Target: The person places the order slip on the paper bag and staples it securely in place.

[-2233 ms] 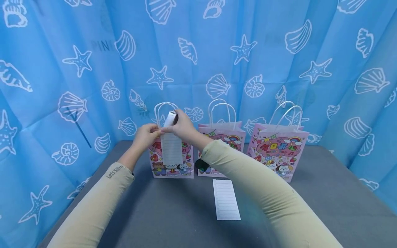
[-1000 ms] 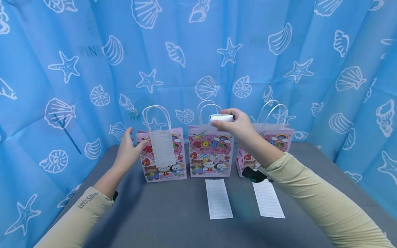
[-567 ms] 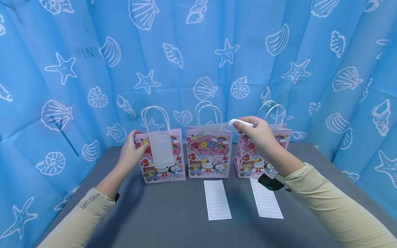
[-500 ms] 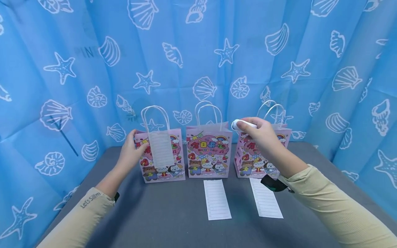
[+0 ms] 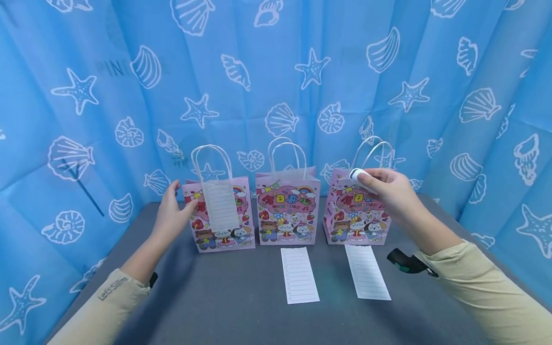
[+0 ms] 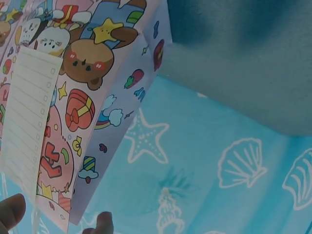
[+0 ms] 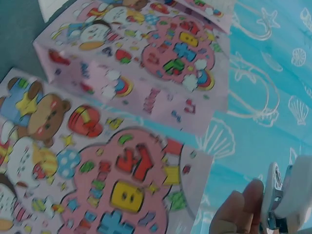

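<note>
Blue curtain fabric printed with white shells and starfish [image 5: 263,91] spans the rear of my work area. Forward of it extends a dark grey table surface [image 5: 224,297].

Left position: my left hand [image 5: 169,214], in a beige sleeve [image 5: 114,299], is spread, thumb set apart from the fingers. The thumb overlaps the front face of a pink paper gift bag with cartoon animals and white handles [image 5: 222,239]; the fingers are at its left edge. I cannot tell whether they touch it. This bag stands upright. A white lined paper strip [image 5: 221,206] hangs down its front from the upper edge.

Centre position: a second pink cartoon-print bag [image 5: 287,211] stands upright beside the first. A flat white lined sheet [image 5: 299,275] lies on the table in front of it.

Right position: a third pink cartoon-print bag [image 5: 358,215] stands angled, exposing its left side panel. Another white lined sheet [image 5: 368,272] lies flat before it. Ahead of this bag's upper part, my right hand [image 5: 396,191] pinches a small white stapler [image 5: 357,174] between thumb and fingers, nose directed left. A black wrist-mounted device [image 5: 405,261] sits at the right cuff.
</note>
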Motion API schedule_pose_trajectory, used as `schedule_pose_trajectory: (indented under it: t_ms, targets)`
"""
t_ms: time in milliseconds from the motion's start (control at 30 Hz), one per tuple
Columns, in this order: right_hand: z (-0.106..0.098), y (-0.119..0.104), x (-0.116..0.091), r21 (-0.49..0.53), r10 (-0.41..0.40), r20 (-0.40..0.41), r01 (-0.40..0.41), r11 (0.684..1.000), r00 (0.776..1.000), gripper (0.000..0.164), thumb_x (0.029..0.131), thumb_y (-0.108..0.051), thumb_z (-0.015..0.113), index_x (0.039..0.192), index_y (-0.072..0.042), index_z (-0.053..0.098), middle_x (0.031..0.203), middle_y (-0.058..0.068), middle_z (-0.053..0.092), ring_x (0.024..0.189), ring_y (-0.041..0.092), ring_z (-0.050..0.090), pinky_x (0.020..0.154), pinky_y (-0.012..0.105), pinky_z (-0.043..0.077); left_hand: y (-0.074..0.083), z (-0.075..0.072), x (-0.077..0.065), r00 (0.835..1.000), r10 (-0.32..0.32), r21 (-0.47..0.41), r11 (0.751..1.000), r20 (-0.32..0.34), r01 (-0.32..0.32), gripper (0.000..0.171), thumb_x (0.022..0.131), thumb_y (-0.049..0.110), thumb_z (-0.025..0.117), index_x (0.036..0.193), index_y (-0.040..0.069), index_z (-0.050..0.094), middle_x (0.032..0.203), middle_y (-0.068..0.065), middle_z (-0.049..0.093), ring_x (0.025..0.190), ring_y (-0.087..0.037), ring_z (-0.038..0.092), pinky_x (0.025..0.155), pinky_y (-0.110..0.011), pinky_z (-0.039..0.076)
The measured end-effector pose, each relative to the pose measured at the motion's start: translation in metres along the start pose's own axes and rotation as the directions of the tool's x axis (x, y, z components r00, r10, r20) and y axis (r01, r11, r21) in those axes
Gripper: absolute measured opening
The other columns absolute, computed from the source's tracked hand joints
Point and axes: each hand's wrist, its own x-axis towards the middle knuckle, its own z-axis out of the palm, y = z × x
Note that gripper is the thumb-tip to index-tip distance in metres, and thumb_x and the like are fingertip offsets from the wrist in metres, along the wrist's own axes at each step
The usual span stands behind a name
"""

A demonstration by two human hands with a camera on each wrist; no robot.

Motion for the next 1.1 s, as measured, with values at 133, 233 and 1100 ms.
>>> schedule_pose_trajectory:
  t_ms: [133, 233, 1100]
  targets:
    - [-0.012, 0.008, -0.002, 0.022, 0.008, -0.024, -0.008, 1.000, 1.000, 0.044, 0.099, -0.038, 0.055, 0.124, -0.002, 0.052, 0.096, -0.017, 0.061, 0.100, 0.009, 0.053, 0.082, 0.025, 0.046, -0.002, -0.002, -0.009, 0.999, 0.008, 0.010, 1.000, -0.037, -0.007, 0.074, 0.100, 0.021, 0.054, 0.152, -0.005, 0.007, 0.153, -0.031, 0.015, 0.142, -0.045, 0.014, 0.110, -0.059, 0.019]
    - [-0.020, 0.014, -0.002, -0.007, 0.013, -0.045, -0.013, 1.000, 0.999, 0.053, 0.100, -0.040, 0.051, 0.132, 0.003, 0.048, 0.097, -0.018, 0.059, 0.099, 0.007, 0.050, 0.081, 0.023, 0.046, -0.004, -0.003, -0.016, 0.998, 0.006, 0.018, 1.000, -0.055, -0.005, 0.075, 0.100, 0.022, 0.054, 0.152, -0.005, 0.008, 0.154, -0.031, 0.014, 0.142, -0.045, 0.014, 0.110, -0.060, 0.018]
    - [-0.073, 0.053, -0.017, -0.048, 0.242, -0.077, -0.246, 0.968, 0.967, 0.072, 0.100, -0.043, 0.047, 0.142, 0.014, 0.029, 0.135, 0.023, 0.032, 0.103, 0.021, 0.039, 0.071, 0.023, 0.051, -0.015, 0.017, -0.059, 0.998, -0.041, -0.044, 0.998, 0.041, 0.043, 0.070, 0.100, 0.018, 0.056, 0.150, -0.006, 0.013, 0.153, -0.029, 0.014, 0.142, -0.043, 0.015, 0.109, -0.061, 0.019]
